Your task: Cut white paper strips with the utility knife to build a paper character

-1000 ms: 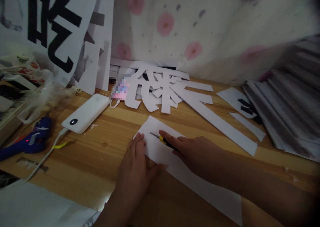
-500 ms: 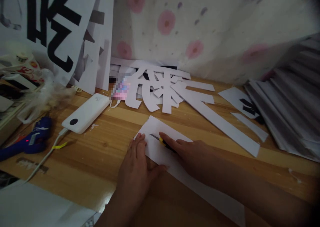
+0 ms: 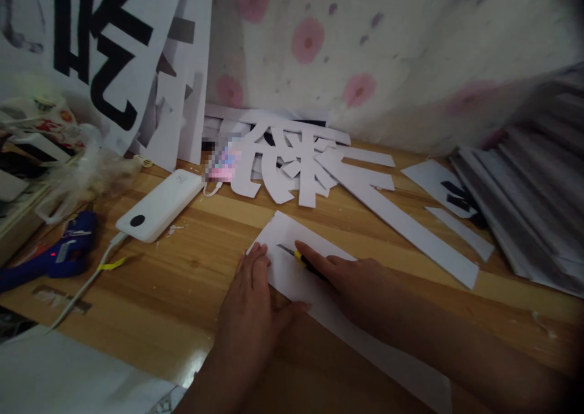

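A long white strip of board (image 3: 292,274) lies at a slant on the wooden table. My right hand (image 3: 351,280) grips a yellow and black utility knife (image 3: 301,259), index finger stretched along its top. The knife's thin blade is out, low over the strip near its far end; whether the tip touches the surface I cannot tell. My left hand (image 3: 253,292) rests open at the strip's left edge, fingers at the far corner and thumb on the near edge.
Cut white character pieces (image 3: 306,171) are piled behind the strip. On the left are a white power bank (image 3: 159,207) with a cable and a blue glue gun (image 3: 68,250). Stacked boards (image 3: 511,219) stand at the right; a sheet with a black character (image 3: 114,55) leans at back left.
The whole view has shifted slightly, so everything appears a little further right. Both hands, the knife and the strip keep nearly the same positions relative to one another.
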Available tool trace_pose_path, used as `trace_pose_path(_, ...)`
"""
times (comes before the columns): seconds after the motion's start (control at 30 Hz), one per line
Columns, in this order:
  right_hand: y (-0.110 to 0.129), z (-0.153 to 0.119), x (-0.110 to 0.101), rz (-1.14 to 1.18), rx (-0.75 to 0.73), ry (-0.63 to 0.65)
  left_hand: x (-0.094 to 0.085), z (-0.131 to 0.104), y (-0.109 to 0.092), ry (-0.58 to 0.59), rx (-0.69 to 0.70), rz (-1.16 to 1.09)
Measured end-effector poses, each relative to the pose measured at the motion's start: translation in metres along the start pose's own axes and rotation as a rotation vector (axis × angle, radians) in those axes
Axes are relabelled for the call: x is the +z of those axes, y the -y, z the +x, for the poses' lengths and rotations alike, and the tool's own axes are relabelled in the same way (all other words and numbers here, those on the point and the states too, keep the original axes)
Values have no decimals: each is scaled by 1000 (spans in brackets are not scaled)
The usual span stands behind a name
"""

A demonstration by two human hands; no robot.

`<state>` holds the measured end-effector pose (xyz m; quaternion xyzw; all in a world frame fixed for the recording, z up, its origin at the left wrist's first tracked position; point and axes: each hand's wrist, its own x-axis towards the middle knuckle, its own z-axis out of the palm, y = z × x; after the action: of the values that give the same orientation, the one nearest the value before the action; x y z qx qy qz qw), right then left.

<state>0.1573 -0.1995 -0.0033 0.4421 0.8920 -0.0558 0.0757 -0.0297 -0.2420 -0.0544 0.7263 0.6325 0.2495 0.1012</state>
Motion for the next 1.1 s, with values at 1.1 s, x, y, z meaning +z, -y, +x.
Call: trace_pose_path(1.1,-1,13,-17,-55,-70,61,0,1,0,29,-50,-69)
